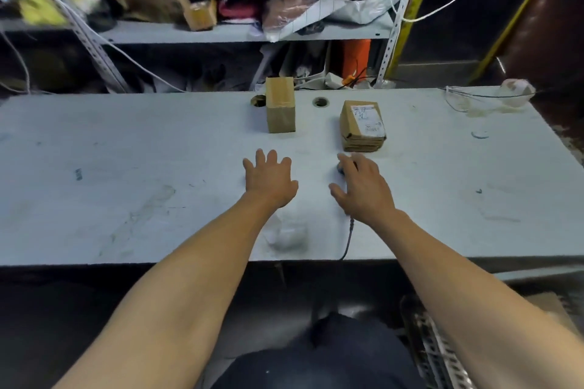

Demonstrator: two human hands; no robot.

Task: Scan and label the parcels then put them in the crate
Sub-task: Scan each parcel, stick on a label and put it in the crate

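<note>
Although both hands are already out over the grey table (126, 167), little of the task can be judged as done from the head view. Two brown cardboard parcels are seen near the far edge: an upright plain box (280, 109) with no label visible on the faces shown, standing between two round cable holes, and, well to its right, a flatter parcel (362, 126) that lies on its side and already carries a white printed label on top. The left hand (270, 178) is spread, fingers straight and apart, flat on or just above the tabletop, and nothing is held by it. The right hand (360, 188) is laid over a small dark object (340, 169), probably the handheld scanner, from which a dark cable (347, 240) runs back over the near edge; the device is mostly hidden by the hand, so whether the fingers are closed round it cannot be told. No crate is clearly seen, though a slatted object is partly visible at the lower right. Scanning and labelling of the plain box, and the crating of both parcels, are judged to remain. A cluttered shelf (221, 31) is seen behind.
</note>
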